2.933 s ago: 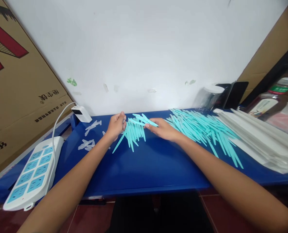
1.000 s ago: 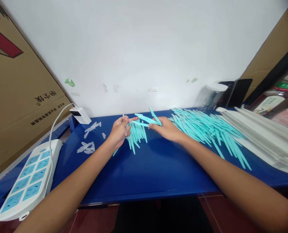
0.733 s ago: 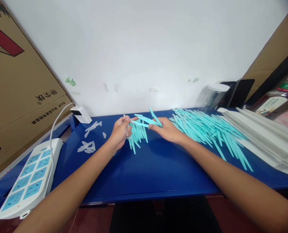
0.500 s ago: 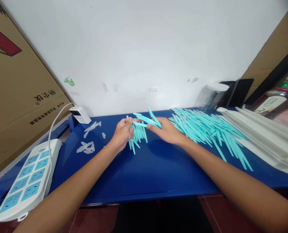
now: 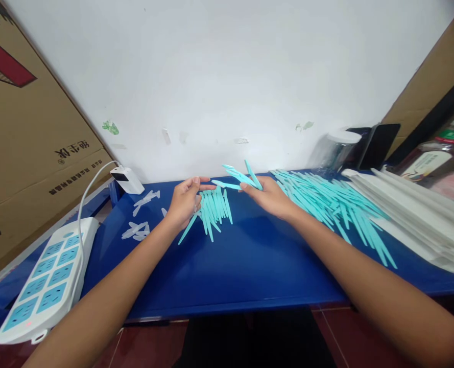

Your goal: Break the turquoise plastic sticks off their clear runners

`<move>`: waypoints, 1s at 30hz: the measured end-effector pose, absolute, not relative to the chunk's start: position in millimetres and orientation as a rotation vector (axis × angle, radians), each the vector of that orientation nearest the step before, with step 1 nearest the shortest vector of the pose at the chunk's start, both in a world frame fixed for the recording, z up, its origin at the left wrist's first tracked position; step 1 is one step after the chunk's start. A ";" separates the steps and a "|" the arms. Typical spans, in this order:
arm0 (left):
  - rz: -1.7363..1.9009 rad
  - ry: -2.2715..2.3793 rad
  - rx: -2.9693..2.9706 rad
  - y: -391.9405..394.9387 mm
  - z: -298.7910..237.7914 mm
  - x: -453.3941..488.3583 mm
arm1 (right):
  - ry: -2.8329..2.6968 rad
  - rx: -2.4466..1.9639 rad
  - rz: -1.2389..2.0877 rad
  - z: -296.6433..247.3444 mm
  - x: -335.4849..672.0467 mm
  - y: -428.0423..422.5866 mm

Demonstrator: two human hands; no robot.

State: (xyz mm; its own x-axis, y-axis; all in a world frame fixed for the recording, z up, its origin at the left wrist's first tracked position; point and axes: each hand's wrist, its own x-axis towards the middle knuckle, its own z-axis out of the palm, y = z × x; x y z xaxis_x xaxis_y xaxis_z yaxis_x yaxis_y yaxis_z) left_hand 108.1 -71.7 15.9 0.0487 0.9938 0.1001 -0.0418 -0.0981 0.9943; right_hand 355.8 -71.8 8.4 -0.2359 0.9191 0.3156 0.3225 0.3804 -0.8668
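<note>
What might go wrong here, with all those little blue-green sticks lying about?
1. The right hand grips several teal sticks splayed at different angles. One might slip and fall into the small pile by the left hand.
2. The big pile spreads toward the front edge of the table, right beside the right forearm, which could sweep sticks off.
3. The power strip lies by the left forearm, so an elbow could knock it.

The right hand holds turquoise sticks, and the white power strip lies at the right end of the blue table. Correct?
No: the head view shows the white power strip at the left end of the blue table. The right hand does hold turquoise sticks.
</note>
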 end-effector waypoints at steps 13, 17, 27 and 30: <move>1.162 0.868 1.146 -72.4 21.1 103.5 | -1.748 -0.982 1.532 21.1 365.9 -78.1; 1.146 0.833 1.154 -72.4 21.3 103.8 | -1.759 -0.956 1.594 20.5 365.5 -77.6; 1.192 0.819 1.203 -71.0 16.9 105.2 | -1.828 -0.931 1.615 21.2 368.5 -77.6; 1.190 0.804 1.157 -73.2 17.1 106.0 | -1.838 -0.938 1.602 20.9 368.9 -77.6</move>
